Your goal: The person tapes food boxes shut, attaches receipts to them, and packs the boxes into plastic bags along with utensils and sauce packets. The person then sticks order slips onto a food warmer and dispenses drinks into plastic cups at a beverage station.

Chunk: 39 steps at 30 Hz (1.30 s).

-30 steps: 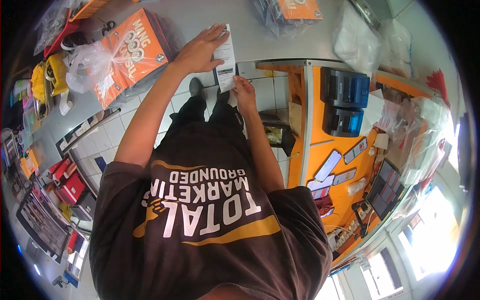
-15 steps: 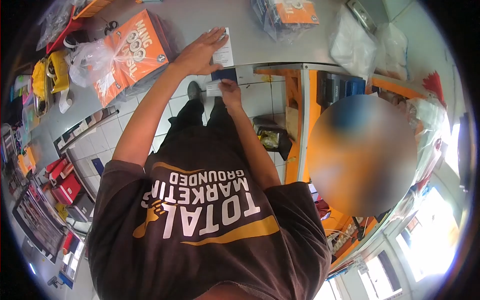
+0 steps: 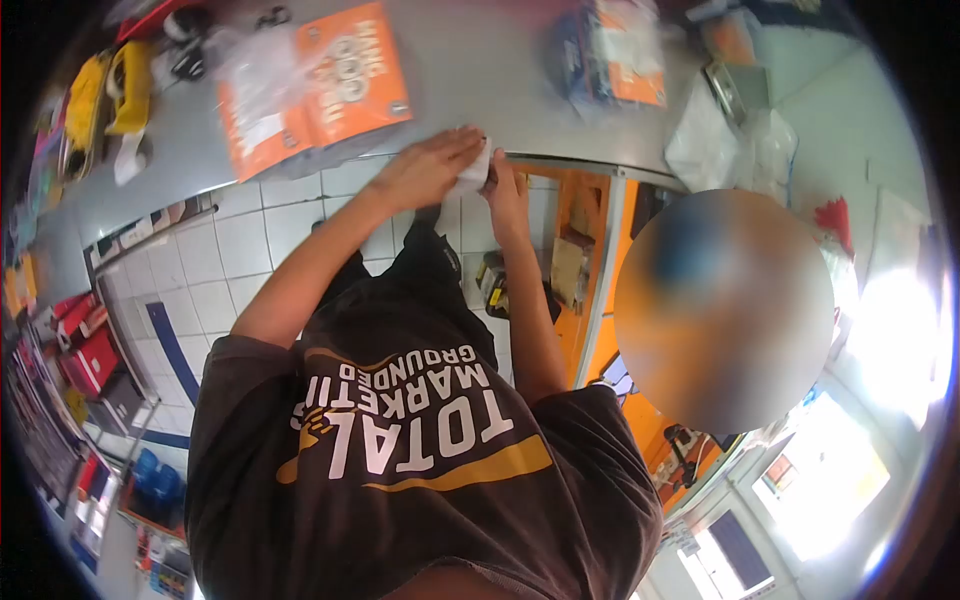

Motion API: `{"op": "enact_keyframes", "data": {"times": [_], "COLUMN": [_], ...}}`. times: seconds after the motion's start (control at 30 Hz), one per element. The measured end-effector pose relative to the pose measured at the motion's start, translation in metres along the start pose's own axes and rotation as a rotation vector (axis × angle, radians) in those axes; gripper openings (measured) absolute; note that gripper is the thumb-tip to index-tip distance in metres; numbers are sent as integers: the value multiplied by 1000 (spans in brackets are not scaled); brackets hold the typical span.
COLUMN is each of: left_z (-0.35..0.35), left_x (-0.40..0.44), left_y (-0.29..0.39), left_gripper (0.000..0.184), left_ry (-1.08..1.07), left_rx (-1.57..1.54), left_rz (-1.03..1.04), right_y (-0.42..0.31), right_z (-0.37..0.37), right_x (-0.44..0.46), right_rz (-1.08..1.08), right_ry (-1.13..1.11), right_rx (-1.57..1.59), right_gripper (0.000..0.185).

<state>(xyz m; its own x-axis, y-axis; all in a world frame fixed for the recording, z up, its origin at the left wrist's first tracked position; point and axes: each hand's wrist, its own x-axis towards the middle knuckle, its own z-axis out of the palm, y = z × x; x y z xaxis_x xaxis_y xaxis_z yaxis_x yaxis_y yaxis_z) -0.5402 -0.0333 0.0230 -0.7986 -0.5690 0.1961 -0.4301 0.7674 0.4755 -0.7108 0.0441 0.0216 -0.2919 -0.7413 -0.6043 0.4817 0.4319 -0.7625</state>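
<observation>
A small white paper slip [image 3: 474,174], seemingly folded, is between my two hands at the front edge of the steel counter [image 3: 480,105]. My left hand [image 3: 432,167] lies over its left side, fingers together and pressed on it. At its right edge, my right hand [image 3: 507,193] pinches the paper, thumb upward. Print on the slip is too blurred to read. Left of my hands, a plastic-wrapped orange box [image 3: 352,85] sits on the counter.
Another wrapped orange-and-white pack [image 3: 625,65] stands at the back right, beside clear plastic bags [image 3: 705,140]. A yellow tape dispenser [image 3: 130,88] is at the left. Below the counter's right part is an orange wooden shelf unit [image 3: 575,215]. A round blur covers part of the right.
The view has shifted. The slip was long and flat under my left hand; now it looks shorter and folded. My right hand has moved up beside my left, and the dark blue piece is no longer visible.
</observation>
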Motion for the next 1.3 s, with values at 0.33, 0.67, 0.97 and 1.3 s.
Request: {"op": "enact_keyframes", "data": {"times": [0.33, 0.67, 0.97, 1.3], "left_z": [-146, -312, -427, -547], "left_x": [-377, -756, -1052, -1376], "left_y": [26, -6, -69, -141], "left_gripper": [62, 38, 44, 45], "left_ry": [928, 1769, 2202, 2509], "left_rx": [-661, -1113, -936, -701], "left_rz": [-982, -1170, -1117, -1058], "right_y": [112, 340, 542, 762], "right_z": [296, 664, 954, 1228], "right_x": [-160, -381, -550, -744], "right_rz": [-283, -61, 248, 238], "right_ry": [-795, -1561, -1933, -2214], "right_rx": [-878, -742, -741, -785], "right_gripper": [24, 21, 25, 31]}}
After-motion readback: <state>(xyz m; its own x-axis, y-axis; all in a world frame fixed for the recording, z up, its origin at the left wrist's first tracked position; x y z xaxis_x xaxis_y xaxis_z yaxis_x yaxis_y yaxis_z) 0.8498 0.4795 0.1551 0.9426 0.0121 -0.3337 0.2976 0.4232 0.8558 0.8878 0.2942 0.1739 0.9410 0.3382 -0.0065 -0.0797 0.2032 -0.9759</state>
